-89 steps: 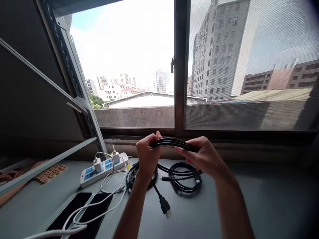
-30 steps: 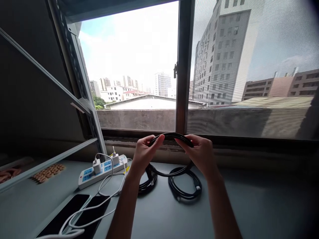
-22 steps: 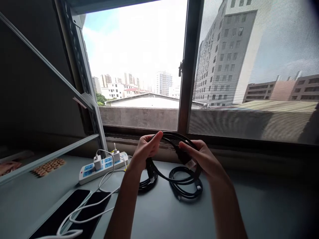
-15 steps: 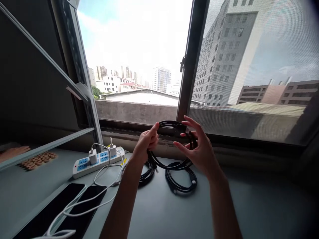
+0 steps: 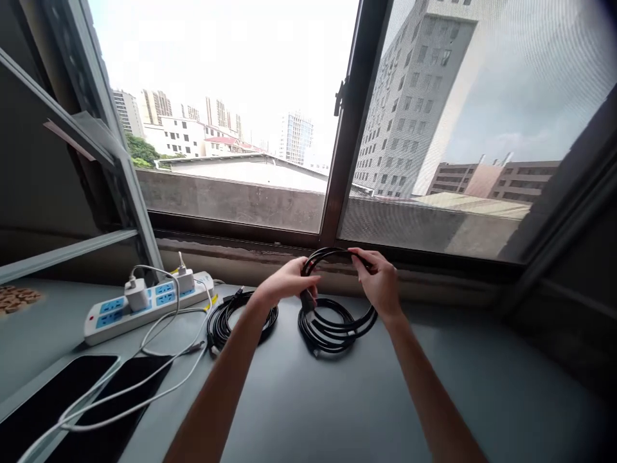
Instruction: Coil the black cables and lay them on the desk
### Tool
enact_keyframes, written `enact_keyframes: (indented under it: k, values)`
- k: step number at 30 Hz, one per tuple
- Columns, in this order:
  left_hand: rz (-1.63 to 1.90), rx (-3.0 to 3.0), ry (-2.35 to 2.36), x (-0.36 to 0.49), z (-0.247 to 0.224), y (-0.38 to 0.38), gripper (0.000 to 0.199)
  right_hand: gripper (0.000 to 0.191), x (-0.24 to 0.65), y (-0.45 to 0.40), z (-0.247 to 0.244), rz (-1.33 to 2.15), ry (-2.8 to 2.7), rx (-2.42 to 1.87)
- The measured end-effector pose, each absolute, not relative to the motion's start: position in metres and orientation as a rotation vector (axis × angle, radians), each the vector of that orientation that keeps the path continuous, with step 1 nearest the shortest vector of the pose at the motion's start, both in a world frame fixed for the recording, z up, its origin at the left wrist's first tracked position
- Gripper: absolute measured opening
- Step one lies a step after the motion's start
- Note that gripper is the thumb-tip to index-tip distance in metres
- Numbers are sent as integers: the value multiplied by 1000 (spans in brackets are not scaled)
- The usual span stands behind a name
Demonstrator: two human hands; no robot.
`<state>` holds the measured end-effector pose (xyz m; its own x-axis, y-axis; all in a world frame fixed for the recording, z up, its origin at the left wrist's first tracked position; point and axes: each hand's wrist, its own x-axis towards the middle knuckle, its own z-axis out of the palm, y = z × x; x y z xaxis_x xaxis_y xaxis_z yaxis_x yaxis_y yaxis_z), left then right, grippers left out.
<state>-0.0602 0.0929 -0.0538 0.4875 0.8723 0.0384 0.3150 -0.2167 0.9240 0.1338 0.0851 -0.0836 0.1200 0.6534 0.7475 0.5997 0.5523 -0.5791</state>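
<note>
A coiled black cable (image 5: 332,251) is held up between my two hands, above the table. My left hand (image 5: 289,283) is closed round the left side of the loops, and a dark connector end (image 5: 307,302) hangs just below its fingers. On the upper right of the coil, my right hand (image 5: 378,276) pinches the strands between thumb and fingers. Below and behind it lies a second black cable coil (image 5: 332,350), partly covered by the held loops. Another black coil (image 5: 219,325) rests to the left, partly hidden by my left forearm.
A white power strip (image 5: 154,301) with two plugged chargers stands at the left. White charging cords (image 5: 130,424) run across two dark-screened devices (image 5: 58,392). Metal shelf framing (image 5: 120,154) rises at the left; a window frame (image 5: 332,212) lies behind the table.
My right hand has closed from spread fingers to a pinch on the coil. The coil has turned, its connector now at the left below my left hand. The view has shifted rightward.
</note>
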Motion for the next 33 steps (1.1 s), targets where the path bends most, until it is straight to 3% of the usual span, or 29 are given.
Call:
enact_keyframes:
  k: [7,12,21,33]
  values:
    - [368,2064,1695,-28,-120,125,32,35,165,117,-176,307,-1768,-1369]
    - [21,2110,1904,-17,-141,130,26,30,170,118,-207,333,-1797,-1502]
    - [-133,2178,2079,-11,-147,121,30,27,167,117,-230,343,-1702,-1453]
    - [-16,2122,2277,-19,-147,111,39,35,160,99,-223,137,-1834,-1303]
